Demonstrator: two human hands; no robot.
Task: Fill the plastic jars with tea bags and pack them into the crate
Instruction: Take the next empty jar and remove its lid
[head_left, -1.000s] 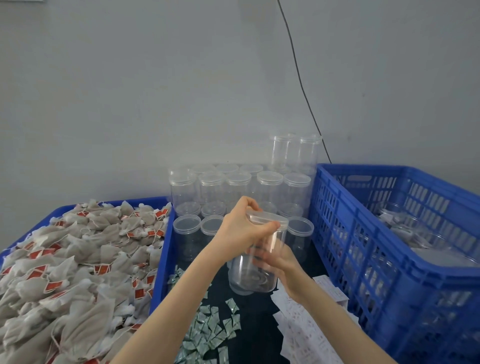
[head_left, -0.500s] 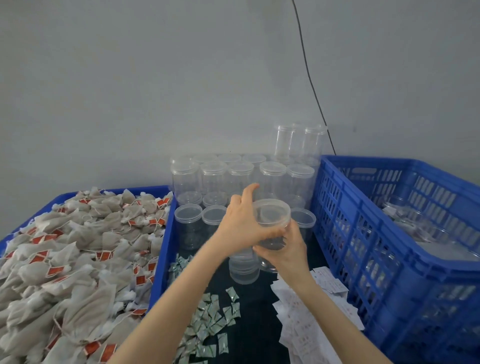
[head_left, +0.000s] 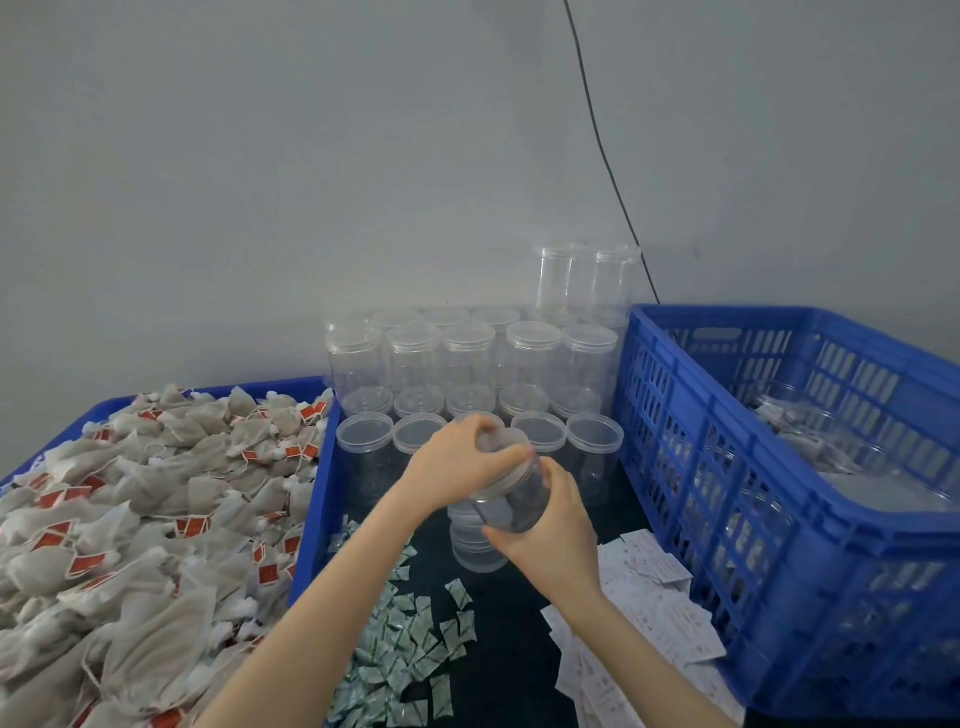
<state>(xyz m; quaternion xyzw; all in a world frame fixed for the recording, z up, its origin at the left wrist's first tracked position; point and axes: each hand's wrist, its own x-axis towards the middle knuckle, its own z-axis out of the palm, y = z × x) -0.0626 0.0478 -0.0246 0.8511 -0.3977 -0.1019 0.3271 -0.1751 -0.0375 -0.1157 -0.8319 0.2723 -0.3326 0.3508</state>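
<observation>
Lowered a little since half a second ago, the clear jar (head_left: 511, 501) now tilts above the stack of lids (head_left: 475, 545).

Right hand (head_left: 550, 535) grips the jar body from below, fingers curled around it; left hand (head_left: 457, 462) holds the lid (head_left: 501, 447), fingers curled over its rim. It looks empty, so I judge it light, thin-walled, smooth and easy to squeeze; better to hold mid-body. Tea bags (head_left: 135, 519) wait at left, the crate (head_left: 779, 467) at right.

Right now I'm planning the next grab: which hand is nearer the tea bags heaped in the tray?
Left. The left hand grips the lid of the held jar, on the side toward the tea bags. The right hand holds the jar's body, farther away.
</observation>
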